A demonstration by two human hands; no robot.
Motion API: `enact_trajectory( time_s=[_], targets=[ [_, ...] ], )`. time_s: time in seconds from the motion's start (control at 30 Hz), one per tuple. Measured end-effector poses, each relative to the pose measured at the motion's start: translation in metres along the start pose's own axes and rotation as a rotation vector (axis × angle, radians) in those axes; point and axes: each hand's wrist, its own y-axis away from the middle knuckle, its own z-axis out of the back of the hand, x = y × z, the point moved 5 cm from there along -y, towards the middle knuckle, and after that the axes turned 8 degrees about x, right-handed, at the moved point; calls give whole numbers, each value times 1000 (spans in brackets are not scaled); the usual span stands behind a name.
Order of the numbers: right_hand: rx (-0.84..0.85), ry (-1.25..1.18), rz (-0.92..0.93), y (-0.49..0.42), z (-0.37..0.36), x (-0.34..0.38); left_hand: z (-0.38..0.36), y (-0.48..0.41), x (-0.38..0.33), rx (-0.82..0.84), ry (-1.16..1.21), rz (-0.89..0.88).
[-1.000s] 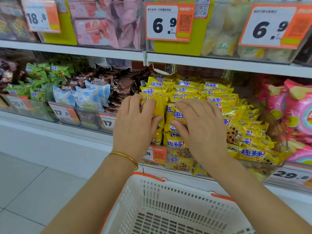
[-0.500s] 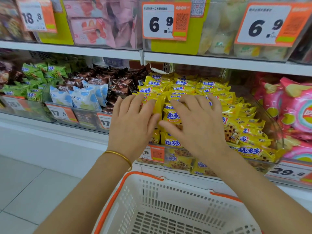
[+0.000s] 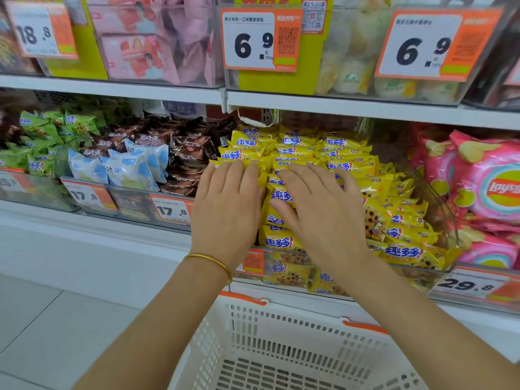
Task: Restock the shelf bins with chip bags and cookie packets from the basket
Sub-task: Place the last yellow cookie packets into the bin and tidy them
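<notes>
A clear shelf bin (image 3: 447, 220) is heaped with yellow cookie packets (image 3: 349, 153). My left hand (image 3: 228, 209), a gold bangle on its wrist, lies flat on the left side of the heap with straight fingers. My right hand (image 3: 323, 212) lies flat beside it on the middle of the heap, fingers spread. Neither hand holds a packet. Below my arms stands the white basket (image 3: 281, 333) with orange rim handles; the part of its inside that shows has nothing in it. Pink chip bags (image 3: 489, 181) fill the bin on the right.
Left of the yellow heap are bins of brown packets (image 3: 191, 153), blue-white packets (image 3: 126, 170) and green packets (image 3: 42, 136). The upper shelf (image 3: 112, 88) carries bins with price tags (image 3: 259, 40). White floor tiles (image 3: 56, 319) lie at lower left.
Both hands have slid a little farther up over the yellow packets, staying flat. The view has shifted slightly to the left and down, showing more of the basket.
</notes>
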Motion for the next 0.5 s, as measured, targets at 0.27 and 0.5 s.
enact_trajectory(
  time_s=[0.27, 0.5],
  targets=[
    [97, -93, 22, 1, 6, -1, 7, -3, 5, 70, 91, -20],
    [168, -72, -20, -1, 10, -4, 13, -8, 3, 73, 92, -38]
  ],
)
